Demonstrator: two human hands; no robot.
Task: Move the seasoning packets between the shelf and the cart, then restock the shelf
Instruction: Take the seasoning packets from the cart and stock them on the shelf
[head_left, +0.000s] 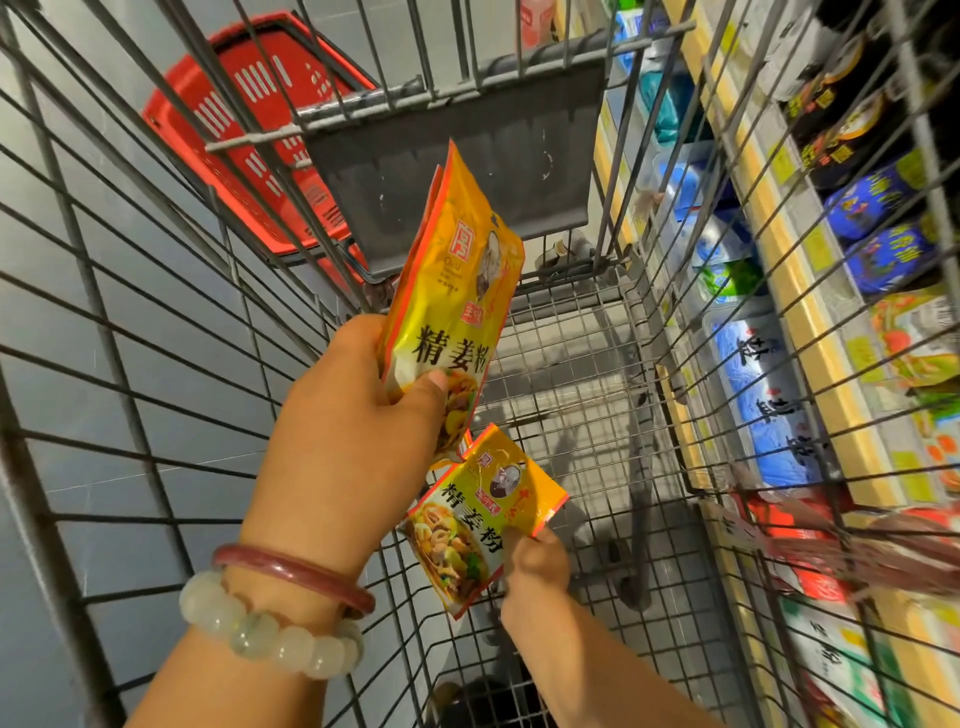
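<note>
The left hand (353, 415) is raised over the cart (571, 364), wrist bent, fingers curled round the lower end of a small stack of yellow packets (452, 291) that stands up past its thumb. Lower and to the right, the right hand (535, 566) reaches into the cart, its fingers pinching another packet (478, 514) by the edge. The shelf (810, 291) lies beyond the cart's right wall.

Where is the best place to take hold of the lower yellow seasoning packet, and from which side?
Probably the bare right-hand edge of the lower yellow seasoning packet, coming from the right. The flat pouch lies tilted over the wire shopping cart, and the right hand already pinches its lower right edge. The left hand, gripping a stack of yellow packets, blocks the other side.
</note>
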